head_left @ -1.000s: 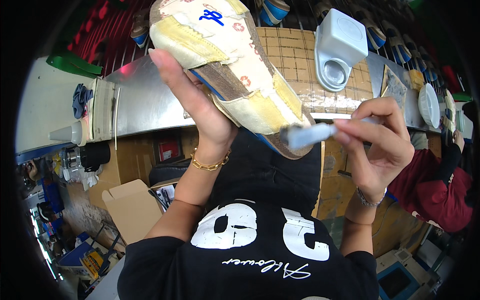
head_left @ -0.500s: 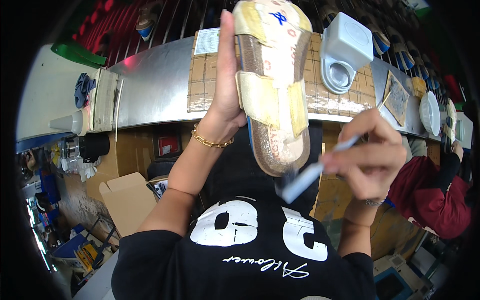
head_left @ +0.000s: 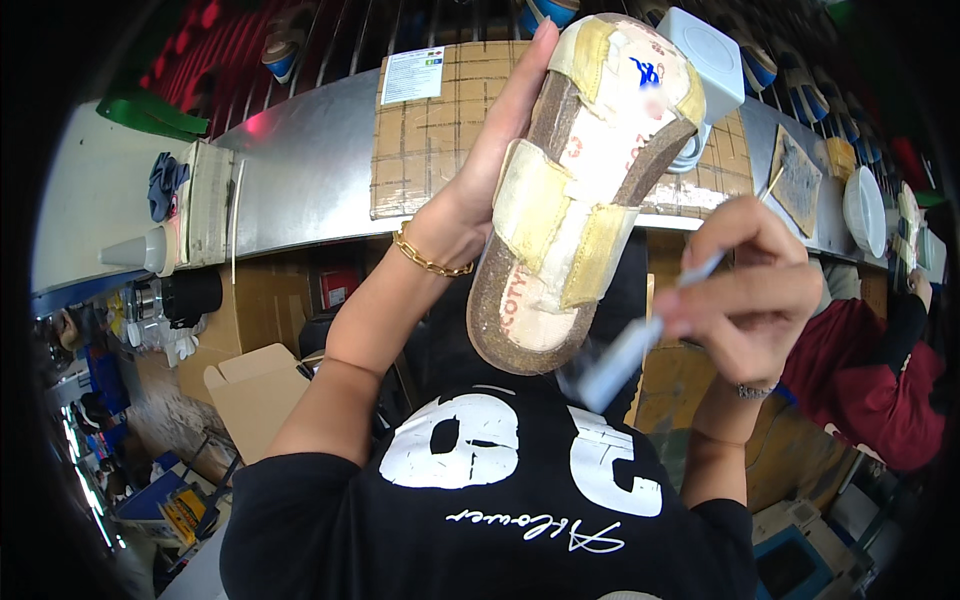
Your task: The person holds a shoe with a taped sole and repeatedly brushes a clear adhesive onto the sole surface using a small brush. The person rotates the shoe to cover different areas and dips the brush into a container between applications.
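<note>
A sandal upper on its cork-brown footbed [head_left: 560, 220] is held up before my chest, its underside facing me. Pale yellow strap ends are folded over that underside, which bears blue handwriting. My left hand [head_left: 470, 205] grips it along the left edge, most of the fingers hidden behind. To its lower right, my right hand [head_left: 750, 290] pinches a brush with a light blue handle [head_left: 620, 365]. The brush is smeared by motion, its dark head near the rounded lower end of the sandal; whether they touch I cannot tell.
A cardboard sheet [head_left: 420, 150] lies on the metal bench [head_left: 290, 170]. A grey-white pot [head_left: 715, 60] stands on it, partly behind the sandal. Right of it are a stained board [head_left: 795, 185] and a white bowl [head_left: 863, 210]. A co-worker in a maroon top [head_left: 870, 370] is at the right.
My left hand has tilted the sandal, its top swinging right and its lower end left and slightly down. The sandal now covers more of the pot. My right hand keeps the brush close by.
</note>
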{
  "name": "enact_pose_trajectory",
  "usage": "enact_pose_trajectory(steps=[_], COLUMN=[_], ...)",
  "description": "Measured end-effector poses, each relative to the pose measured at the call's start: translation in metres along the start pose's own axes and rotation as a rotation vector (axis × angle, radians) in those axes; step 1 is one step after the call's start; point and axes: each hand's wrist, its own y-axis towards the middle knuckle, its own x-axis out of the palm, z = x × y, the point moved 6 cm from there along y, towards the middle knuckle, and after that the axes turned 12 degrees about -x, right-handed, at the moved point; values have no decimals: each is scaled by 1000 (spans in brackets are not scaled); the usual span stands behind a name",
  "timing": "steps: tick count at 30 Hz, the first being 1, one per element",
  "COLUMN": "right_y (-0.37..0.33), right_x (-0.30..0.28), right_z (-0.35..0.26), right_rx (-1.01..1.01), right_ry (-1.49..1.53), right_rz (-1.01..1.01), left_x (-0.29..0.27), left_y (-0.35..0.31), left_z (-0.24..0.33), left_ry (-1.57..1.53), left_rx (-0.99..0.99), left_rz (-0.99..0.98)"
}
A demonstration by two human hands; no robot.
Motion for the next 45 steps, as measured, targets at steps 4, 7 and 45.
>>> enact_pose_trajectory(steps=[4, 7, 45], right_y=[-4, 0, -56], right_x=[0, 0, -49], right_z=[4, 9, 87], right_rx=[87, 8, 341], right_ry=[40, 6, -129], right_rz=[-110, -76, 589], left_x=[1, 4, -234], left_y=[2, 3, -32], left_z=[-4, -5, 179], left_ry=[-7, -33, -475], left_rx=[-31, -60, 350], left_rz=[-3, -29, 584])
